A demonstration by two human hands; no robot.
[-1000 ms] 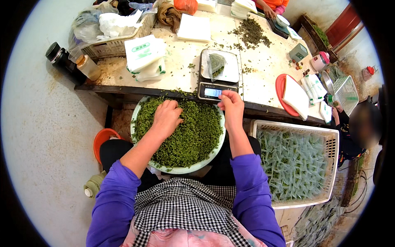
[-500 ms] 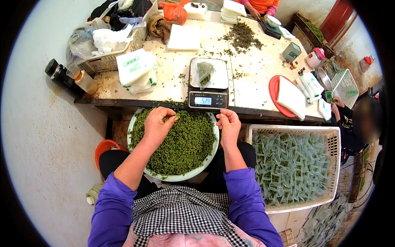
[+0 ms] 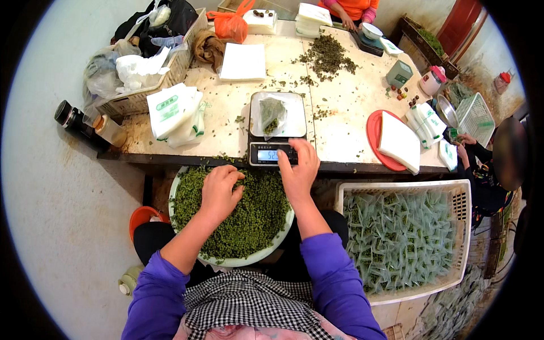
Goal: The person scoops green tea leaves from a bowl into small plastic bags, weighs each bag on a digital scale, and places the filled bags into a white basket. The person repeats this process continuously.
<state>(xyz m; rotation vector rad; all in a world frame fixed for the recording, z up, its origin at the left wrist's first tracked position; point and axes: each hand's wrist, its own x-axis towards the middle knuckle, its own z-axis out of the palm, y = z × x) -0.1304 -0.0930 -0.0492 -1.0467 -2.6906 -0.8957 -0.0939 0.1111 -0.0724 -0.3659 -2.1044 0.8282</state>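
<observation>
A wide pale bowl [image 3: 276,242] heaped with small green berries like peppercorns [image 3: 243,221] rests at my lap. Over its upper left part hovers my left hand [image 3: 220,191], fingers loosely bent with the thumb apart, nothing visible in them. My right hand [image 3: 300,173] is open and stretched forward to the digital scale [image 3: 255,160], its fingers over the right end of the lit display panel. On the scale's white pan lies a small clear bag [image 3: 273,116] partly filled with green berries, its mouth toward me.
To my right stands a white crate [image 3: 466,226] full of filled bags [image 3: 399,241]. Stacked empty bags [image 3: 175,113] lie left of the scale; a red tray [image 3: 374,133] is right. A bottle [image 3: 79,122] stands at the left edge. Two people work across and right.
My right hand has moved up and forward from the bowl's rim onto the scale's panel. My left hand has loosened from a pinch and dipped slightly toward the berries. The view has shifted a little.
</observation>
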